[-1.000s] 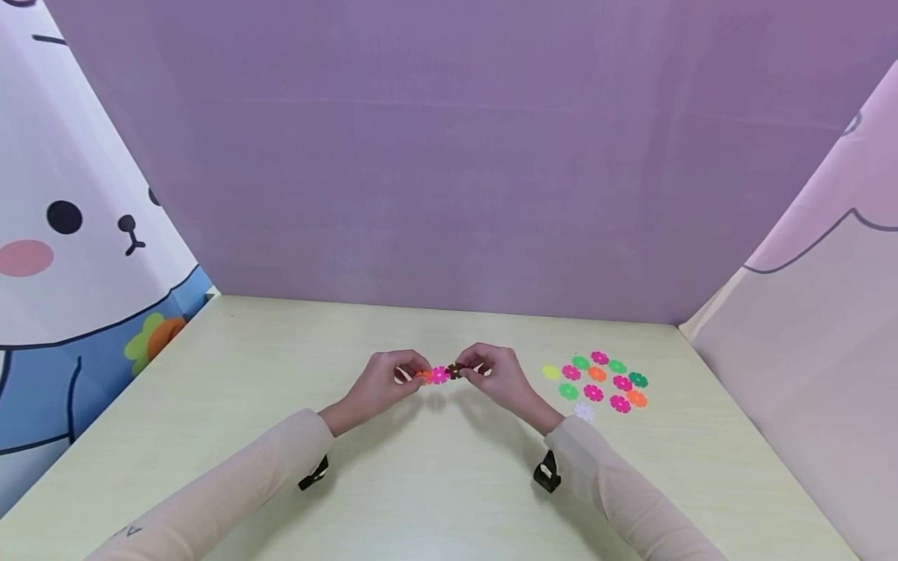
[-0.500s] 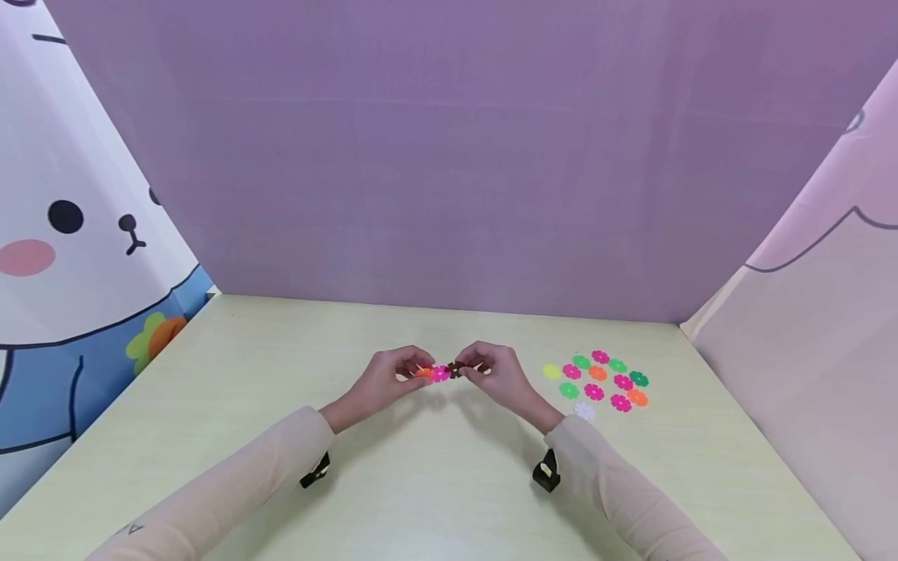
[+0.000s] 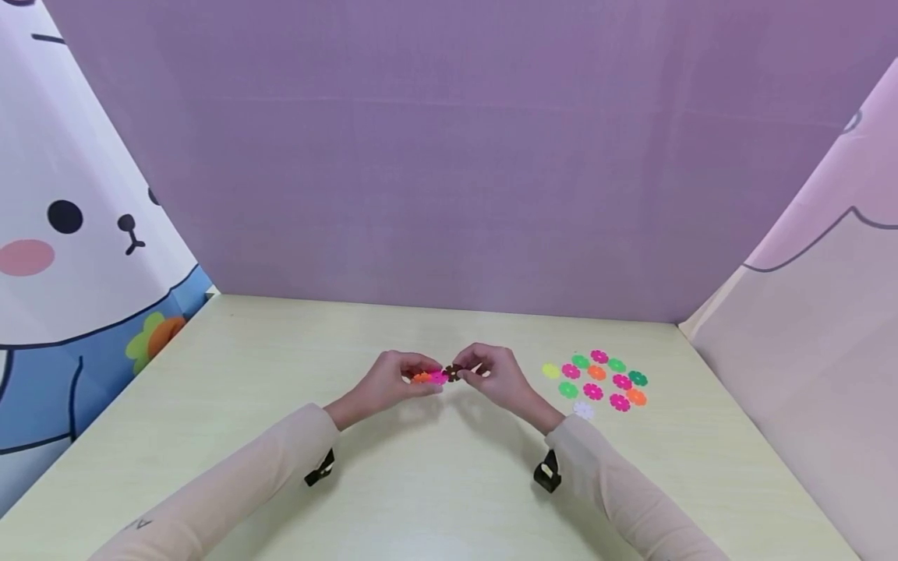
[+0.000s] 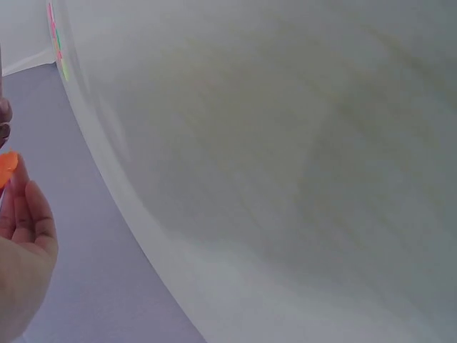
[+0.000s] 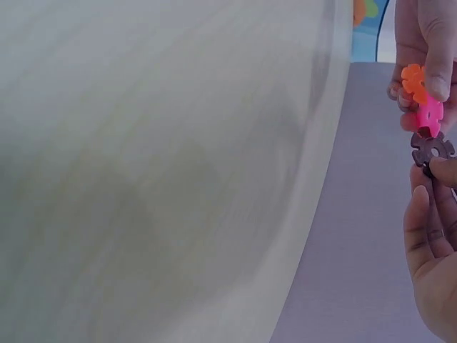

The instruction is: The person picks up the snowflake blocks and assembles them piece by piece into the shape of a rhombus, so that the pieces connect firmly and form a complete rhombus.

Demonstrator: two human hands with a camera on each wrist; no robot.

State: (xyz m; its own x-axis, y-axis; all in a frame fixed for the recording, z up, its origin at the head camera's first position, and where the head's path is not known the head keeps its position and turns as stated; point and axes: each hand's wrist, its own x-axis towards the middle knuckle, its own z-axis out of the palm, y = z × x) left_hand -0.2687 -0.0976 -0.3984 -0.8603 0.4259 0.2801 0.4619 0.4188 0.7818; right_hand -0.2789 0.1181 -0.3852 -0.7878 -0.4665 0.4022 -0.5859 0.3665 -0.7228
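Note:
Three flower-shaped interlocking discs form a short row between the two hands, held above the table (image 3: 421,483). At its left end is an orange disc (image 5: 412,80), then a pink disc (image 5: 430,116), then a dark brown disc (image 5: 423,151). My left hand (image 3: 390,383) pinches the pink disc between thumb and fingers, with the orange one inside its grasp. The brown disc's right side is pinched by my right hand (image 3: 500,375). In the right wrist view the pink disc's edge meets the brown one. Only part of the orange disc (image 4: 7,168) shows in the left wrist view.
To the right of the hands, several loose flower discs lie flat, among them a yellow disc (image 3: 551,371), a white disc (image 3: 583,409) and a dark green disc (image 3: 638,378). A purple backdrop (image 3: 449,156) rises behind the table, with printed cloth at both sides.
My left hand's fingers have slid right, from the orange disc onto the pink one, now partly covering it. My right hand keeps its pinch on the brown disc, almost in place.

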